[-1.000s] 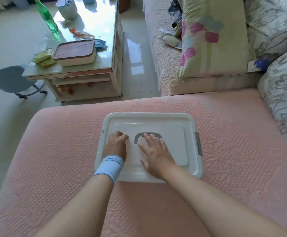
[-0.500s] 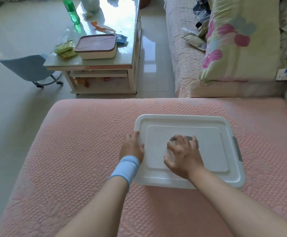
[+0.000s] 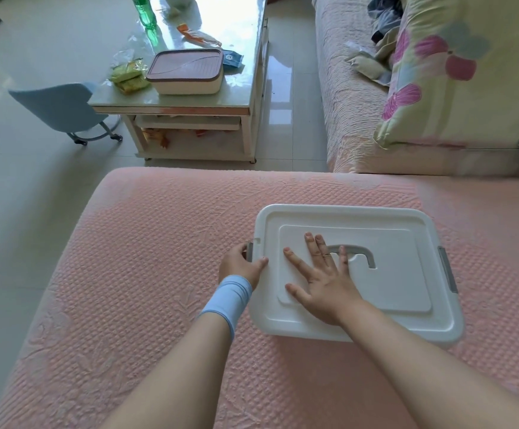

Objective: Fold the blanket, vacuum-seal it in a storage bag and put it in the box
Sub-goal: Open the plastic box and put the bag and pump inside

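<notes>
You are at a pink quilted cushion [image 3: 159, 258] in a living room, and on it, towards your right, sits the white box [image 3: 450, 331] with its lid [image 3: 391, 292] on. Neither the blanket nor a storage bag shows anywhere, so I judge that both are inside, though the lid hides the contents and I cannot confirm it.

Your right hand [image 3: 326, 286] lies flat on the lid, fingers straight and spread, partly over the grey handle [image 3: 363, 253]. Your left hand [image 3: 239, 267] curls round the left latch [image 3: 249, 251] at the box's edge, thumb on the lid. The right latch [image 3: 448, 269] looks folded down against the side. Whether the left one has snapped home I cannot tell.

So the task seems near its end, with only that latch left to close. Beyond the cushion stand a glass-topped coffee table [image 3: 236, 97], a blue chair [image 3: 57, 106] and a floral pillow [image 3: 456, 72].
</notes>
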The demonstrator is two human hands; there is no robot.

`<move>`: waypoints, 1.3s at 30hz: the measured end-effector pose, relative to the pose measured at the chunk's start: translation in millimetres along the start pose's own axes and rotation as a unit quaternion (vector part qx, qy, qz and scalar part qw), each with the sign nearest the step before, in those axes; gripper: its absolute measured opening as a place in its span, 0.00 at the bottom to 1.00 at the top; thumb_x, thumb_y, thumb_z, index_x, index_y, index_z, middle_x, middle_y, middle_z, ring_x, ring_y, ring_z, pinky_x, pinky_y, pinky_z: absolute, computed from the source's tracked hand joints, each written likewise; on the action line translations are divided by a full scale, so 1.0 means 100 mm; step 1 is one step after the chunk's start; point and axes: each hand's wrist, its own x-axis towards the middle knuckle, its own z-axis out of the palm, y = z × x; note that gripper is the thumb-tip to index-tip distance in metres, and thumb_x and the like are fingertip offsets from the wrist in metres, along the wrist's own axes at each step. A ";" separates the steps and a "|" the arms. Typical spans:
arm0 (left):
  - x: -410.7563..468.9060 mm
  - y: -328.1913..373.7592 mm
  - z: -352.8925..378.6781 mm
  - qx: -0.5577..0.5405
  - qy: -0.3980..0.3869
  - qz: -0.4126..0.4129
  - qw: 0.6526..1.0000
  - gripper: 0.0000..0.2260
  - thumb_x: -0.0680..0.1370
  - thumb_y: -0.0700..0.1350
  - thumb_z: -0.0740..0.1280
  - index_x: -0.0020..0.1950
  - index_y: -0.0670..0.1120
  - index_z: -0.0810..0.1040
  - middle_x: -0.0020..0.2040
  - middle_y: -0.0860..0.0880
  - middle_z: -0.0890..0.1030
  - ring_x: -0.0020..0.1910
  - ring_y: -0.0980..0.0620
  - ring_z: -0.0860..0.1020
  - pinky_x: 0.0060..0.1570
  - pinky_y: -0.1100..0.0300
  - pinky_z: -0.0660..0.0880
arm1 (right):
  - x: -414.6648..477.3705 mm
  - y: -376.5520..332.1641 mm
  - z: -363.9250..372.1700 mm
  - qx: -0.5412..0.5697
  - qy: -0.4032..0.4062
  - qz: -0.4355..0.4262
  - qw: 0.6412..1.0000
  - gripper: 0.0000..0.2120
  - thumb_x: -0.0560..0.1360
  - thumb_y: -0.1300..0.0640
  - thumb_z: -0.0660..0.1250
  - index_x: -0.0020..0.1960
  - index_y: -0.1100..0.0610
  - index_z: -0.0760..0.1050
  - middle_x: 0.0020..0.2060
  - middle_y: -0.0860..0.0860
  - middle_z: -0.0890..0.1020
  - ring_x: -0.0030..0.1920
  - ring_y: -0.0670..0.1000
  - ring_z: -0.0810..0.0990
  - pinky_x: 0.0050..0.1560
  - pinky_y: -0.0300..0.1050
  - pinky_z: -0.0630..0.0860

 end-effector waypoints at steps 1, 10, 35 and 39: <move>-0.06 0.01 0.01 0.014 0.022 0.023 0.999 0.18 0.70 0.44 0.73 0.60 0.50 0.79 0.53 0.51 0.83 0.50 0.50 0.81 0.56 0.58 0.76 | 0.00 0.00 0.00 0.001 -0.001 0.001 1.000 0.34 0.77 0.30 0.44 0.74 0.32 0.25 0.73 0.46 0.21 0.72 0.48 0.19 0.70 0.63 0.22; -0.25 0.12 0.10 0.042 0.097 0.069 0.992 0.26 0.72 0.36 0.67 0.67 0.56 0.74 0.56 0.51 0.83 0.54 0.50 0.81 0.55 0.63 0.73 | 0.02 0.00 -0.05 0.005 -0.015 -0.002 1.000 0.35 0.78 0.30 0.45 0.75 0.33 0.27 0.74 0.48 0.22 0.73 0.49 0.20 0.72 0.64 0.24; -0.77 1.22 2.11 0.456 -0.151 0.260 0.838 0.30 0.77 0.69 0.49 0.77 0.64 0.48 0.79 0.42 0.38 0.77 0.45 0.36 0.75 0.45 0.42 | -1.25 2.20 -0.13 0.082 -0.010 0.242 0.967 0.60 0.54 0.12 0.47 0.77 0.36 0.29 0.77 0.46 0.26 0.77 0.54 0.26 0.69 0.78 0.40; -0.86 1.35 2.48 0.481 -0.141 0.261 0.825 0.38 0.70 0.76 0.49 0.77 0.65 0.44 0.77 0.41 0.31 0.74 0.42 0.28 0.74 0.43 0.41 | -1.57 2.44 0.06 0.154 0.030 0.373 0.915 0.61 0.46 0.09 0.42 0.67 0.32 0.17 0.74 0.47 0.22 0.73 0.55 0.20 0.66 0.75 0.28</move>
